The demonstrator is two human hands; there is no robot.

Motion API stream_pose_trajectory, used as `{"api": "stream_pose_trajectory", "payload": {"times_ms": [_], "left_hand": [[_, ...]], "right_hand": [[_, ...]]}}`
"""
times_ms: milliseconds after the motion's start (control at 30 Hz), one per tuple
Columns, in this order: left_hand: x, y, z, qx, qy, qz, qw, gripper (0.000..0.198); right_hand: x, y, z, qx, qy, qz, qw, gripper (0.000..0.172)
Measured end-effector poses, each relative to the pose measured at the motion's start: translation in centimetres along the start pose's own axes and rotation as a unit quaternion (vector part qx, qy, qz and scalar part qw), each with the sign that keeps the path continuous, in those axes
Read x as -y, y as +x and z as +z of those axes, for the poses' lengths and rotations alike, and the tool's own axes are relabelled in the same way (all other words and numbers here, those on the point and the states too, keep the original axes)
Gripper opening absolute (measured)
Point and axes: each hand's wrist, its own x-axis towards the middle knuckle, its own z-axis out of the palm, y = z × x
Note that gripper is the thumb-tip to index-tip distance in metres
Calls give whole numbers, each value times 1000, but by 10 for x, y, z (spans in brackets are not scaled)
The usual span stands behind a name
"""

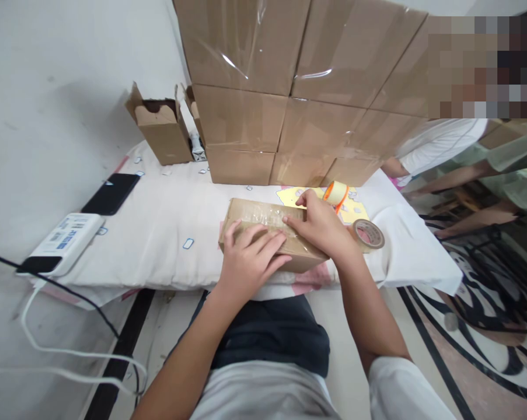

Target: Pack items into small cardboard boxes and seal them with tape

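A small closed cardboard box (263, 211) lies on the cloth-covered table in front of me, with shiny clear tape along its top. My left hand (252, 256) rests flat on the box's near left part, fingers spread over the top. At the far right part, my right hand (322, 224) grips the box. Its thumb presses on the taped top, and its other fingers curl at the far edge, partly hidden. A roll of tape (369, 233) lies just right of the box. Behind it stands an orange-rimmed yellow roll (335, 193).
Stacked taped cartons (241, 119) rise behind the box. An open carton (164, 131) stands at back left. A black phone-like slab (112, 193) and a white device (64, 242) with cables lie left. Another person's arm (442, 151) is at the right.
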Motion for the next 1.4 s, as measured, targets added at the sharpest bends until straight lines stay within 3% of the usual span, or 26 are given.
{"api": "stream_pose_trajectory", "payload": {"times_ms": [133, 267, 367, 467, 633, 700, 767, 833, 900, 1000, 1100, 1200, 1400], "left_hand": [[-3, 1, -4, 23, 1, -10, 1000, 28], [-9, 8, -9, 96, 11, -16, 995, 37], [-10, 9, -7, 137, 4, 11, 990, 44], [-8, 7, -3, 130, -15, 29, 991, 36], [-6, 3, -2, 111, -40, 33, 992, 28], [-6, 3, -3, 111, -41, 36, 992, 27], [-6, 2, -3, 108, -39, 44, 992, 28], [-6, 2, -3, 98, -35, 52, 993, 28], [-5, 2, -2, 87, -33, 62, 994, 29], [-4, 2, 0, 63, -31, 71, 995, 32], [-2, 2, 3, 42, -26, 77, 996, 33], [-3, 2, 7, 31, -17, 79, 996, 34], [-7, 4, 17, 18, -13, 41, 999, 29]], "right_hand": [[-8, 1, -3, -20, 10, 35, 999, 29], [-14, -1, 2, -13, 65, 26, 997, 22], [-18, -2, 6, -6, 96, 14, 995, 29], [-20, -3, 7, -8, 93, 13, 996, 36], [-19, -3, 14, -14, 107, 4, 994, 30], [-27, 0, 16, -67, 133, -8, 989, 17], [-49, 6, 12, -174, 144, -18, 974, 10], [-86, 15, -2, -285, 122, -5, 951, 14], [-136, 26, -26, -333, 85, 44, 938, 16], [-213, 42, -63, -283, -76, 119, 949, 21], [-270, 64, -79, -127, -191, 142, 963, 29], [-305, 92, -69, -23, -189, 151, 970, 32], [-337, 134, -33, 46, -185, 202, 961, 22]]}}
